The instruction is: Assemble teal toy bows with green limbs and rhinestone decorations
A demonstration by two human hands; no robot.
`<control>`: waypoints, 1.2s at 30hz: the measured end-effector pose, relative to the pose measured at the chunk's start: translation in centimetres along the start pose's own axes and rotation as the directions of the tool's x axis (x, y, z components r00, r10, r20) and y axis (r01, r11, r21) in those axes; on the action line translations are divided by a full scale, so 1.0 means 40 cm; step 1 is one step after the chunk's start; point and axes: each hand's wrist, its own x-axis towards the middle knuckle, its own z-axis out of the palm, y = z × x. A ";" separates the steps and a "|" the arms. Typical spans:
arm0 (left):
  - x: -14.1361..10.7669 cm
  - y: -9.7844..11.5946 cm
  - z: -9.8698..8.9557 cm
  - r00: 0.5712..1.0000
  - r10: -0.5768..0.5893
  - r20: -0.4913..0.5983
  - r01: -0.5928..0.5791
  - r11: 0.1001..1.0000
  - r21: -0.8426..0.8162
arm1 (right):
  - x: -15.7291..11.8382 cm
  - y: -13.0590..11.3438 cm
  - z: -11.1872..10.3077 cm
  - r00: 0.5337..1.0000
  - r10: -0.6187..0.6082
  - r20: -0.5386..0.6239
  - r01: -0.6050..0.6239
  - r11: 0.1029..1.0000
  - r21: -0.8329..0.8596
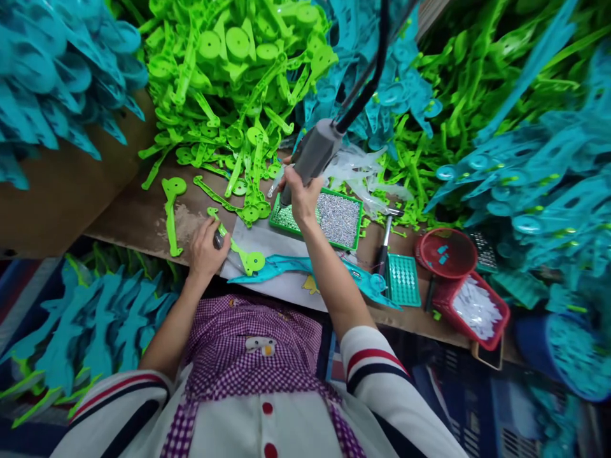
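My right hand [304, 194] is wrapped round a grey power screwdriver [315, 149], whose cable runs up and back. Its tip points down over a green tray [358, 238] of small silvery screws. My left hand [209, 248] is closed round a small dark object [218, 240], too small to name, and lies against a green plastic arm [251, 262]. That arm meets the left end of a long blue plastic part [281, 267], which lies on a white sheet [300, 289] at the table's front edge.
Green parts [229, 57] and blue parts [548, 184] are heaped behind and at the right. A hammer [386, 245], teal tray [403, 280], red bowl [446, 253] and red basket [477, 308] stand right. Finished-looking blue pieces [100, 312] lie lower left.
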 end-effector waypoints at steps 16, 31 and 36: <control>0.001 0.007 -0.007 0.999 -0.027 0.020 0.026 1.000 0.016 | -0.021 0.046 0.018 0.996 0.073 -0.050 -0.071 0.996 0.057; 0.006 0.007 0.000 0.997 0.003 0.073 -0.010 0.995 0.096 | -0.026 -0.064 0.075 0.998 -0.028 -0.059 0.030 0.999 0.024; 0.010 0.018 -0.002 0.995 -0.021 0.095 0.008 0.992 0.127 | -0.005 -0.037 0.276 0.990 -0.036 0.140 0.023 0.995 0.097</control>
